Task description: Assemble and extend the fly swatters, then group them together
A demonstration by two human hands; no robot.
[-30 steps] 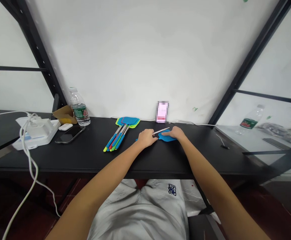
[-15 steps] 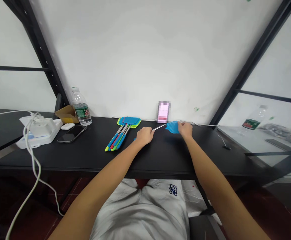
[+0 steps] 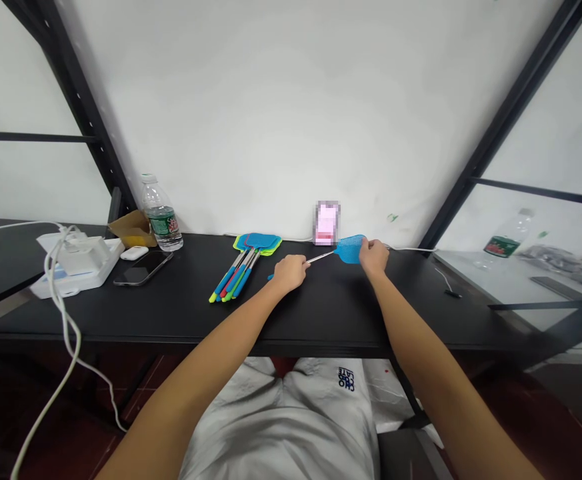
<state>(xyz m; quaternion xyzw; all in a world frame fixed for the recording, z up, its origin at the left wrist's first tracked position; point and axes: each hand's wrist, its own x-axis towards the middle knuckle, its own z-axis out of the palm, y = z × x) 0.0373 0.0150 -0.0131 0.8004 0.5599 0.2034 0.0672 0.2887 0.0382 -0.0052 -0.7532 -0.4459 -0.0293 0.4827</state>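
While the left hand (image 3: 288,275) is clenched around the handle of a blue fly swatter (image 3: 323,255), the right hand (image 3: 373,259) grasps the right edge of its mesh head, so the swatter lies crosswise between them above the back half of a black desk (image 3: 371,313). Its metal shaft runs straight between the hands, and a short blue handle end (image 3: 271,277) pokes out beyond the left hand.

The mesh head sits close to the desk's back edge and a white wall (image 3: 271,100), with little room behind it. Just left of the head, a pixelated pink object (image 3: 326,224) stands against the wall. A thin white cable (image 3: 413,250) runs along the back edge, right beside the right hand.

Open black desktop lies in front of both hands up to the near edge, and to the right as far as a short black cable (image 3: 449,292). On the left, a bundle of fly swatters (image 3: 241,267) lies just beside the left hand. Farther left stand a water bottle (image 3: 161,215) and a smartphone (image 3: 143,268), then a white power strip (image 3: 78,263) with a tangle of white cable (image 3: 58,320).
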